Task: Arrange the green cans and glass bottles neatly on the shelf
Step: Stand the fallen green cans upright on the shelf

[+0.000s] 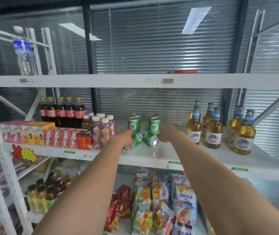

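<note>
Green cans stand upright in two short rows at the middle of the white shelf (152, 154): a left pair (133, 124) and a right pair (154, 125). In front of them two green cans lie on their sides. My left hand (124, 137) grips the left lying can (136, 139). My right hand (168, 134) rests against the right lying can (149, 139), fingers curled around its top end. Several amber glass bottles (212, 131) with blue neck labels stand upright to the right, in loose clusters.
Left of the cans stand purple-label bottles (101, 131), cola bottles (62, 112) and juice cartons (50, 135). A water bottle (24, 51) stands on the upper shelf. Snack bags (160, 206) fill the shelf below. White shelf uprights frame both sides.
</note>
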